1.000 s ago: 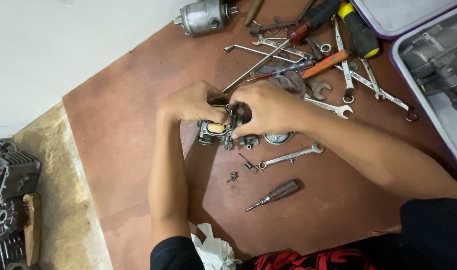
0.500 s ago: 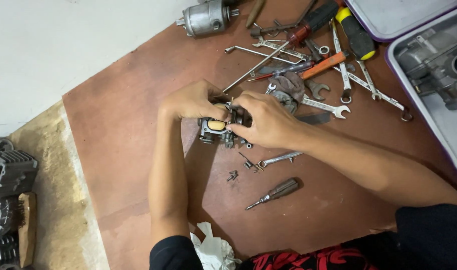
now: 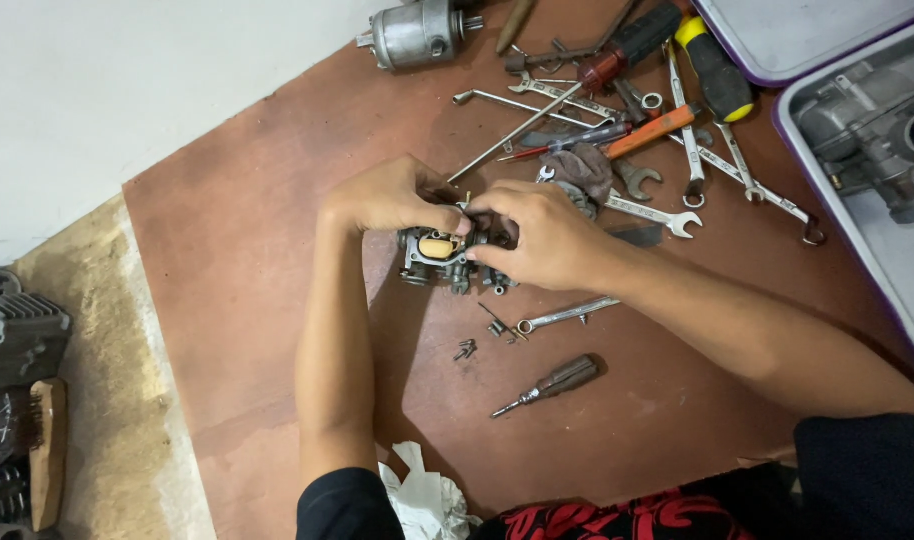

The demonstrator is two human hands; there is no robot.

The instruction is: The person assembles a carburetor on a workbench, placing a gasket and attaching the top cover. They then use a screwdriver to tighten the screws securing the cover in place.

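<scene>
Both hands [image 3: 477, 215] gripping carburetor [image 3: 442, 255] mid-board, wrenches [image 3: 637, 210] crowd R, bare board [image 3: 237, 250] L.

upper right i see a pile of wrenches [image 3: 657, 213] and a yellow-handled screwdriver [image 3: 714, 68]; a cylindrical motor [image 3: 414, 33] top centre; a small driver [image 3: 549, 384] lower middle.

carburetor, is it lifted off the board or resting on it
Cannot tell for sure. Both hands, left hand and right hand, grip the carburetor low over the brown board, and its underside is hidden.
</scene>
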